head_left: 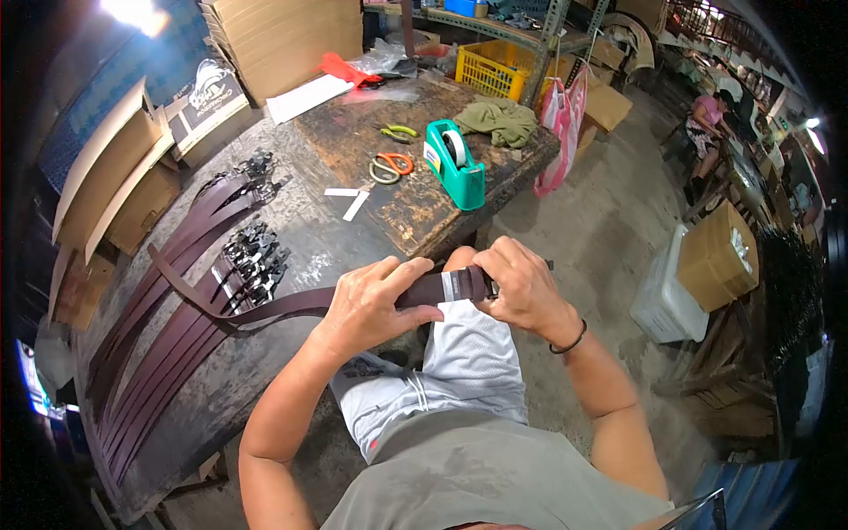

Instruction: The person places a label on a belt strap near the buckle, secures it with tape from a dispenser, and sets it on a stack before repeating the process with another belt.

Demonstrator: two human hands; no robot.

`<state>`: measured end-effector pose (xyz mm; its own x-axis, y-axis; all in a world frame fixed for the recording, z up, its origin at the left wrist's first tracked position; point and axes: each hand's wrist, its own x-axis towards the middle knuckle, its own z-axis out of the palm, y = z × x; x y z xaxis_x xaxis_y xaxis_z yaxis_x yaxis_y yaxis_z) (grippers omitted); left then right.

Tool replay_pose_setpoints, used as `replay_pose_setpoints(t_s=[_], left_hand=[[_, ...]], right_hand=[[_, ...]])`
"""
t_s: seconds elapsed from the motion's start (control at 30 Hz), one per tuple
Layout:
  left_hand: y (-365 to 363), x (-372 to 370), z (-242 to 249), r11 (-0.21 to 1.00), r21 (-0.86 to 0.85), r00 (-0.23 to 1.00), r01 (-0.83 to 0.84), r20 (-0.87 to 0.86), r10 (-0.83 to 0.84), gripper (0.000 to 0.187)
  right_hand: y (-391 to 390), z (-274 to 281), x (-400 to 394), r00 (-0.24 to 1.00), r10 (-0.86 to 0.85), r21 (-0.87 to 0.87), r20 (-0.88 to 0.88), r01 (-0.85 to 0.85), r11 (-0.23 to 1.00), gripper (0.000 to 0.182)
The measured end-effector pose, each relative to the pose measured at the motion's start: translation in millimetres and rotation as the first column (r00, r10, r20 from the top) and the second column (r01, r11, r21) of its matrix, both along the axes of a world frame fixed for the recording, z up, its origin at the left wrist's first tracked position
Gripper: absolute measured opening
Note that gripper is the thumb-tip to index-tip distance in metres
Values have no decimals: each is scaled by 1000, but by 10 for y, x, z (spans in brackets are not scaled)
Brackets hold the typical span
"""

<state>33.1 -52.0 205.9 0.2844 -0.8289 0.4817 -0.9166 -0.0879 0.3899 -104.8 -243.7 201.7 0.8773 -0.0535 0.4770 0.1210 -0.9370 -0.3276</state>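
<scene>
Head view: a belt (422, 291) held above the shorts (468, 349).
The left hand (364, 299) pinches it, the right hand's (523, 287) fingers close round its end — probably to keep the stretch with the pale band (450, 285) flat; the tail trails over the table (307, 237). A carton (708, 269) of pale items sits on a tub (655, 305); the crate's (484, 72) contents are unclear.

Workshop: scarred worktable (408, 205), tape dispenser (461, 181), cartons (717, 256), shelving (547, 55).
</scene>
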Motion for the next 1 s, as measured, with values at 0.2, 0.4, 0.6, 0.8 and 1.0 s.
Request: replay_pose_setpoints(t_s=[0.2,0.4,0.6,0.8,1.0], left_hand=[[-142,-112,-117,989,-117,994,94,58,-88,47],[-274,-206,-159,995,-28,995,99,-8,-99,46],[-179,-380,-178,987,21,987,161,9,-162,47],[-93,-517,-104,976,22,976,216,10,-216,43],[102,-513,-159,969,67,971,236,30,-238,45]], right_hand=[[56,49,-79,1000,-17,-30,-19,17,999,36],[-75,-109,-199,996,49,-112,72,-41,993,35],[198,-240,-486,976,-106,-76,192,123,990,37],[323,-150,-716,985,-103,-68,139,113,991,43],[434,805,-1558,991,-124,-166,44,130,977,94]])
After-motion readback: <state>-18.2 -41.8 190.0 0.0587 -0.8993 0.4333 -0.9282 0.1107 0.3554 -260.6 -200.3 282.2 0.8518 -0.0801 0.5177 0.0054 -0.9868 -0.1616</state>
